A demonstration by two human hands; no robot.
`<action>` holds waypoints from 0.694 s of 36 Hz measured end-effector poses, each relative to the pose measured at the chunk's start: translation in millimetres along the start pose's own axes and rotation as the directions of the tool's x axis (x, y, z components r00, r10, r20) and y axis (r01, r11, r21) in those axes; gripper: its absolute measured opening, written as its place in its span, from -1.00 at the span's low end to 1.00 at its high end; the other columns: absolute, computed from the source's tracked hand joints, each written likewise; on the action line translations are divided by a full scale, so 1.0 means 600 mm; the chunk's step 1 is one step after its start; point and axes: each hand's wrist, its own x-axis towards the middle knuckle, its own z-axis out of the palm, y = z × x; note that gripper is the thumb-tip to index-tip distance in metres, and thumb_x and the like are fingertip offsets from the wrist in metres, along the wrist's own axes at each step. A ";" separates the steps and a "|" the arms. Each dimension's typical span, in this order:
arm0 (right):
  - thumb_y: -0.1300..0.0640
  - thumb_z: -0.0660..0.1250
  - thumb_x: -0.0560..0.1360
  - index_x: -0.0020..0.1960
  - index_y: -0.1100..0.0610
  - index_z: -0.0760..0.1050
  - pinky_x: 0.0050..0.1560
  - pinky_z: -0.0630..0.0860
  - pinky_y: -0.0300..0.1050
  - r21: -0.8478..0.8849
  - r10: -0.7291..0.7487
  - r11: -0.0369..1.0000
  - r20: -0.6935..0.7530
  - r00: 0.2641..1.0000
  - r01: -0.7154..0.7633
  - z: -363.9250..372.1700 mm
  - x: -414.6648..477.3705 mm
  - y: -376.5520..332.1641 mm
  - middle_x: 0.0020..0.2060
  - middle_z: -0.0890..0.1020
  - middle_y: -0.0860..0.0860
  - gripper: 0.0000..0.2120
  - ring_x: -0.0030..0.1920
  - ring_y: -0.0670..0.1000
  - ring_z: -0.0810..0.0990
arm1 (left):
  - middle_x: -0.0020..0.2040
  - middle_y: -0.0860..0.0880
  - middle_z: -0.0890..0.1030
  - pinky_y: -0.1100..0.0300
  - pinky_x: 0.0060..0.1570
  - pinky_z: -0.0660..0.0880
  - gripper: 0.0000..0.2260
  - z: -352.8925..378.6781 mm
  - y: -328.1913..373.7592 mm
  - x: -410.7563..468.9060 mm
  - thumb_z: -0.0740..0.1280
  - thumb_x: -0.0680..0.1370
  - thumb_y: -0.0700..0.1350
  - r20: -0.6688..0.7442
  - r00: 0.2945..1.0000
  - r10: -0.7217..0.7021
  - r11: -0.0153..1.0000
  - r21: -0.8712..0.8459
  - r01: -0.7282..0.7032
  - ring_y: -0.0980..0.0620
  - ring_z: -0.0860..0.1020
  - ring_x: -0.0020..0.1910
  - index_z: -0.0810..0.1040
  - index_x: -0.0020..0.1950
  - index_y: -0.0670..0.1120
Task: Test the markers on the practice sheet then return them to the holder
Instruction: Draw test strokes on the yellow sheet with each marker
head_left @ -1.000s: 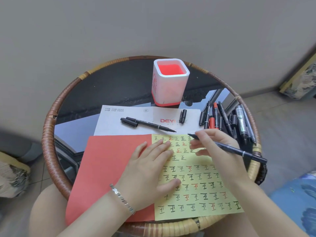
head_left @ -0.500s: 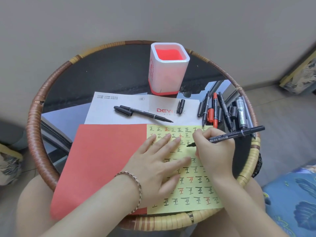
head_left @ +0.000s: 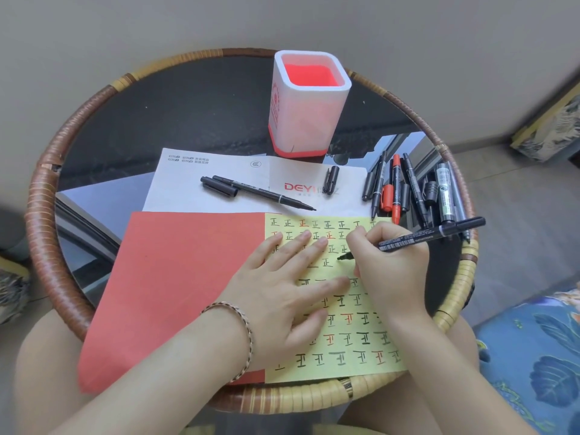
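Observation:
My right hand (head_left: 389, 265) grips a black marker (head_left: 420, 238), its tip touching the yellow practice sheet (head_left: 348, 337) in the third row of written characters. My left hand (head_left: 282, 296) lies flat with spread fingers on the sheet, holding it down. The white and red holder (head_left: 309, 105) stands at the table's far side and looks empty. An uncapped black marker (head_left: 263, 193) with its cap beside it lies on the white paper (head_left: 201, 183). Several more markers (head_left: 408, 189), black and one red, lie piled at the right.
A red sheet (head_left: 175, 284) lies under the yellow one at the left. A loose black cap (head_left: 331, 180) sits on the white paper. The round table has a dark glass top and a rattan rim (head_left: 40, 233). A blue patterned cushion (head_left: 539, 356) is at the lower right.
My right hand turned the marker from pointing up-left to tip-down on the yellow sheet. My left hand stays flat on the sheet. The view shifted slightly.

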 end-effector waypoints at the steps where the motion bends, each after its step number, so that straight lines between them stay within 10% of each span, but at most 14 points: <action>1: 0.29 0.32 0.37 -0.51 0.34 0.36 -0.31 0.39 -0.13 0.001 0.000 1.000 0.004 1.000 0.000 0.000 0.000 0.000 -0.57 0.45 0.29 -0.68 -0.50 0.05 0.37 | 0.37 -0.11 0.41 -0.06 0.28 0.10 -0.63 0.000 0.000 0.000 0.09 0.45 0.10 0.001 1.000 -0.001 1.000 -0.001 0.001 -0.13 0.35 0.37 0.45 0.23 0.23; 25: 0.29 0.33 0.36 -0.53 0.27 0.36 -0.29 0.41 -0.08 0.014 -0.026 1.000 -0.015 1.000 0.026 0.000 0.003 0.005 -0.58 0.46 0.28 -0.68 -0.48 0.18 0.39 | 0.37 -0.11 0.41 -0.04 0.28 0.10 -0.63 -0.002 0.002 0.000 0.10 0.45 0.10 0.007 1.000 -0.009 1.000 -0.016 0.009 -0.13 0.34 0.37 0.45 0.23 0.23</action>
